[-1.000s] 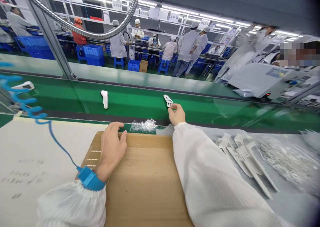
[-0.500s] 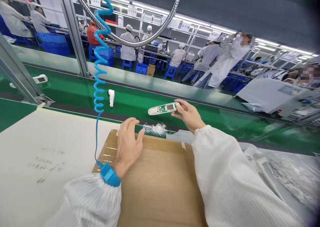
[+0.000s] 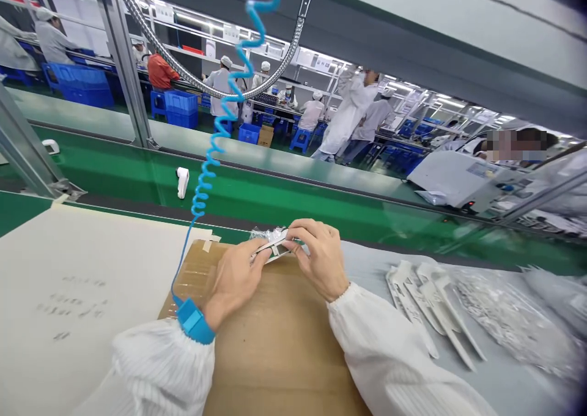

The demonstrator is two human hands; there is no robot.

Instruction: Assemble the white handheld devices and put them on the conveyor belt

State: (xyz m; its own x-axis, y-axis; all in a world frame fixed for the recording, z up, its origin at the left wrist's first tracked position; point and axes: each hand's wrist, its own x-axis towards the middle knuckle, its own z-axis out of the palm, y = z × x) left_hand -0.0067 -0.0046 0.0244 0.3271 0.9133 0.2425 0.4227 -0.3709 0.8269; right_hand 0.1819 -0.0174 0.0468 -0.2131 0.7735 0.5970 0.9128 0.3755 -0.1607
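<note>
My left hand (image 3: 235,279) and my right hand (image 3: 318,257) meet over the far edge of a brown cardboard sheet (image 3: 266,349). Both pinch a slim white device part (image 3: 273,249) between their fingertips, the left at its near end, the right at its far end. A crumpled clear plastic bag (image 3: 266,235) lies just behind it. A blue wrist strap (image 3: 195,321) sits on my left wrist, and its coiled blue cord (image 3: 215,153) rises to the frame overhead.
A green conveyor belt (image 3: 284,199) runs behind the bench with a white device (image 3: 182,182) on it. White plastic shells (image 3: 431,309) and bagged parts (image 3: 513,324) lie to the right. A grey machine (image 3: 463,180) stands at the far right. Several coated workers stand in the background.
My right hand lifted the white device part off the belt and brought it back over the cardboard. My left hand rose from the cardboard and took hold of its other end.
</note>
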